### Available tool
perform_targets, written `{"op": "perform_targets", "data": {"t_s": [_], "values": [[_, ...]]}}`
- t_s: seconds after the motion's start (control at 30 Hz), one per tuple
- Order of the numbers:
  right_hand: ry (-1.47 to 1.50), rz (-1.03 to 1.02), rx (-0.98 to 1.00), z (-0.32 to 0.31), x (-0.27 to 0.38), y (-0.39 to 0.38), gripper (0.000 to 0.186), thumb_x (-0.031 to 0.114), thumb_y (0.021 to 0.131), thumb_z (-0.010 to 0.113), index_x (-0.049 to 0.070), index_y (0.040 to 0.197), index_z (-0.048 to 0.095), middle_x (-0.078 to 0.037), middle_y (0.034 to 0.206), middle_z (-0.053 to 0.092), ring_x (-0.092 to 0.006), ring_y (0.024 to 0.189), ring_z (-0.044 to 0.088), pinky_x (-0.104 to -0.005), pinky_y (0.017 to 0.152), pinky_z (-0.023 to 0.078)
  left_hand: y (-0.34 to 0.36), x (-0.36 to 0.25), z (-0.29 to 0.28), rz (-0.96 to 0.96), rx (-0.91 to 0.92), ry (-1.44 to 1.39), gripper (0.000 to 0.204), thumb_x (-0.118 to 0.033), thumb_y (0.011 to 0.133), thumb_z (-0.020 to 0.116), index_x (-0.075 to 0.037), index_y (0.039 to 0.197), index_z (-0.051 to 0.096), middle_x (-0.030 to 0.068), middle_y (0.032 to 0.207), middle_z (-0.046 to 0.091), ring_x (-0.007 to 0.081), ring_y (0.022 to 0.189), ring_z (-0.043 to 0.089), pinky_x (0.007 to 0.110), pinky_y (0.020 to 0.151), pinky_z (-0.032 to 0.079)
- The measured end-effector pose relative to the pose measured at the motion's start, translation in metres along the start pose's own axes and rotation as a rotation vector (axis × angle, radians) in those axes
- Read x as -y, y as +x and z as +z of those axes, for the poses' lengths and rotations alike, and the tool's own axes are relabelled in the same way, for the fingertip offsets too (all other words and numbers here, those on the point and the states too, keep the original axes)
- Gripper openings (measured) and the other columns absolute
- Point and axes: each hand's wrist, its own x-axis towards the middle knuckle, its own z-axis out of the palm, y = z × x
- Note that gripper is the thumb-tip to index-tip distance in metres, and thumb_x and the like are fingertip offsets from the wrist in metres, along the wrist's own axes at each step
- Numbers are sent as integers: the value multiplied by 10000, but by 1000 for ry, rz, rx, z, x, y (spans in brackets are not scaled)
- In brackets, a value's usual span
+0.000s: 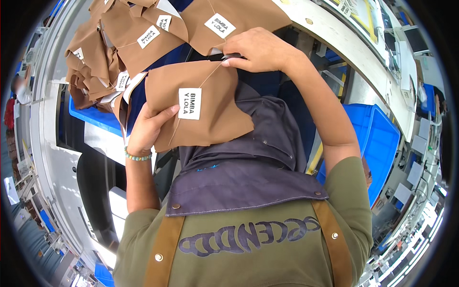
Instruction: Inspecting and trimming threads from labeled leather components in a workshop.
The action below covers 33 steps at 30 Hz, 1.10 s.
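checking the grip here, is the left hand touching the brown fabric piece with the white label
Touching. The head view shows the left hand gripping the left edge of the brown fabric piece, thumb lying across its front.

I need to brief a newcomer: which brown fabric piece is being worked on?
Start at the grey apron in the middle. The brown fabric piece lies above it, gripped by the left hand; the right hand pinches its top corner. The other brown pieces lie heaped.
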Motion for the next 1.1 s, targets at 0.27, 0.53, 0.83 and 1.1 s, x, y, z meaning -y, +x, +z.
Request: {"op": "perform_targets", "data": {"t_s": [0.27, 0.53, 0.83, 1.1], "values": [[-308, -53, -408, 27, -7, -10, 228, 285, 971, 582, 71, 966, 661, -87, 836, 656, -295, 803, 644, -400, 690, 521, 5, 2, 9, -36, 60, 81, 319, -42, 949, 635, 50, 1252, 594, 80, 1152, 688, 128, 1040, 646, 275, 911, 505], [90, 21, -588, 23, 80, -54, 244, 244, 964, 608, 24, 860, 607, -137, 805, 611, -347, 713, 606, -418, 625, 489, 50, 41, 26, -38, -309, -409, 275, -54, 946, 604, 37, 1206, 604, 119, 1143, 687, 203, 999, 681, 332, 879, 550], [167, 144, -351, 93, 106, -67, 237, 232, 943, 619, 28, 825, 591, -123, 856, 652, -305, 805, 649, -414, 687, 519, 50, 44, 91, 65, -40, -868, 528, -483, 1043, 428, -43, 1309, 550, 70, 1297, 601, 221, 1210, 558, 376, 1003, 466], [701, 106, -551, 25, 53, -41, 335, 240, 1015, 496, -25, 1123, 671, -185, 1039, 710, -286, 974, 690, -364, 862, 523, 38, 42, 50, 35, -49, -249, 209, -96, 949, 667, -7, 1138, 678, 44, 1062, 720, 104, 945, 668, 267, 844, 519]]}}
